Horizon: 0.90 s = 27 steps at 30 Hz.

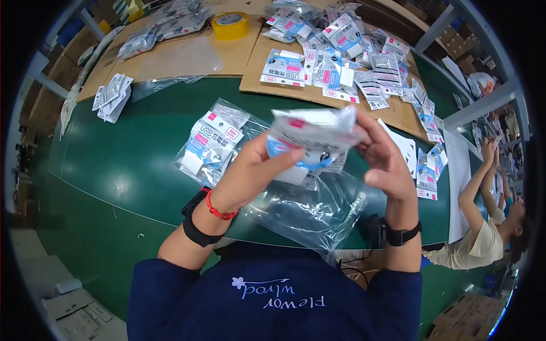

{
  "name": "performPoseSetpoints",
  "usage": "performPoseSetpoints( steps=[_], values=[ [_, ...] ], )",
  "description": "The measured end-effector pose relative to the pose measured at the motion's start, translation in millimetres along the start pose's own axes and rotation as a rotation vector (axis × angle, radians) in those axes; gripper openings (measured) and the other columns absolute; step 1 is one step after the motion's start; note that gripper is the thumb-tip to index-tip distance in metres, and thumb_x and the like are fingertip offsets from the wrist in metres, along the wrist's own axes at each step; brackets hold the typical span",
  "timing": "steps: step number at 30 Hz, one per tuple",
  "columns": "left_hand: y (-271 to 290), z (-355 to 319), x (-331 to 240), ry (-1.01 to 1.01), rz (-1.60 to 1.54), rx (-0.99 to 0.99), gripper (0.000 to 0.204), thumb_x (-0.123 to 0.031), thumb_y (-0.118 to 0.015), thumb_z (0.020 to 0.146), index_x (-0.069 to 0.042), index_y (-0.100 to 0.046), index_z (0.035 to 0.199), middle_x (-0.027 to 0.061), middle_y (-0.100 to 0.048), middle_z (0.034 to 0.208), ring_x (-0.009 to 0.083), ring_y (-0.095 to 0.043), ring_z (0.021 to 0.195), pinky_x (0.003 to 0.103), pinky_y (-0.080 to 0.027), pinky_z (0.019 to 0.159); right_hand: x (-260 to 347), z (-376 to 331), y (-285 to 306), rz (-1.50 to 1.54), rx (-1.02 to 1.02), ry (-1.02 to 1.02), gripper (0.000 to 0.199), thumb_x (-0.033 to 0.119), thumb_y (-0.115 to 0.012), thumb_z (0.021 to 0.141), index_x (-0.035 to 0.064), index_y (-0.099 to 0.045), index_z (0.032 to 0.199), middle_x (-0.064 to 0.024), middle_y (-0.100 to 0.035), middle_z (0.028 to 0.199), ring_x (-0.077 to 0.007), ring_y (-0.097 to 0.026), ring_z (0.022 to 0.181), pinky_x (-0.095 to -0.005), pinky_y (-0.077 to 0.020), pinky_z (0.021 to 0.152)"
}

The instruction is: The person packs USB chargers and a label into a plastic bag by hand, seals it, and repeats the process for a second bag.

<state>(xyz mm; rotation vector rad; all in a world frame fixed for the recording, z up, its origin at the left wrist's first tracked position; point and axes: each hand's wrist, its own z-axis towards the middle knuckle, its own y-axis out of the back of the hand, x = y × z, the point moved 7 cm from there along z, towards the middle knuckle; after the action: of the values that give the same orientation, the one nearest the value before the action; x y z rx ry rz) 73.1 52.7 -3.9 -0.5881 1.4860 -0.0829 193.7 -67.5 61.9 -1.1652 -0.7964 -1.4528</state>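
Observation:
Both my hands hold a stack of small white and blue packets [314,134] up above the green table [131,165]. My left hand [256,167] grips the stack's near left side, thumb across its front. My right hand [384,156] pinches its right end, fingers over the top. A clear plastic bag [313,210] hangs below the stack, between my wrists. Whether the stack sits inside the bag's mouth I cannot tell. Another filled clear bag of packets [210,145] lies on the table just left of my left hand.
Cardboard sheets [267,68] at the back carry a heap of loose packets [347,51], more bags [170,25] and a yellow tape roll [230,24]. A small pile of cards [112,96] lies at left. Another person [489,227] stretches both arms upward at the right edge.

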Motion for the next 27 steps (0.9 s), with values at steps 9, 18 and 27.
performPoseSetpoints(
  steps=[9, 18, 27],
  values=[
    [-21.0, 1.7, 10.3, -0.125, 0.127, -0.05, 0.052, -0.013, -0.068, 0.086, -0.001, -0.043, 0.131, 0.0061, -0.059, 0.115, 0.0093, -0.057, 0.1, 0.025, -0.049, 0.082, -54.5, -18.5, -11.6, 0.193, -0.468, -0.231, 0.065, 0.006, -0.07, 0.08, -0.0019, -0.038, 0.136, -0.0113, -0.058, 0.118, -0.0188, -0.055, 0.111, -0.0306, -0.0423, 0.096],
    [-20.0, -8.7, 17.0, -0.037, 0.309, -0.06, 0.042, -0.012, -0.07, 0.084, -0.001, -0.052, 0.121, 0.0052, -0.063, 0.104, 0.0087, -0.059, 0.094, 0.024, -0.049, 0.081, -46.6, -27.8, -7.5, 0.16, -0.522, -0.068, 0.055, 0.005, -0.067, 0.083, -0.0014, -0.043, 0.131, -0.0108, -0.058, 0.117, -0.0169, -0.056, 0.107, -0.0306, -0.0431, 0.094],
    [-10.5, 0.2, 15.8, -0.264, 0.299, -0.154, 0.031, -0.015, -0.064, 0.089, -0.002, -0.056, 0.116, 0.0042, -0.065, 0.099, 0.0079, -0.06, 0.087, 0.024, -0.048, 0.076, -44.8, -25.0, -15.6, -0.077, -0.499, 0.0, 0.052, 0.009, -0.064, 0.087, 0.0006, -0.041, 0.133, -0.0072, -0.057, 0.118, -0.0137, -0.054, 0.106, -0.0276, -0.0425, 0.093]
  ],
)
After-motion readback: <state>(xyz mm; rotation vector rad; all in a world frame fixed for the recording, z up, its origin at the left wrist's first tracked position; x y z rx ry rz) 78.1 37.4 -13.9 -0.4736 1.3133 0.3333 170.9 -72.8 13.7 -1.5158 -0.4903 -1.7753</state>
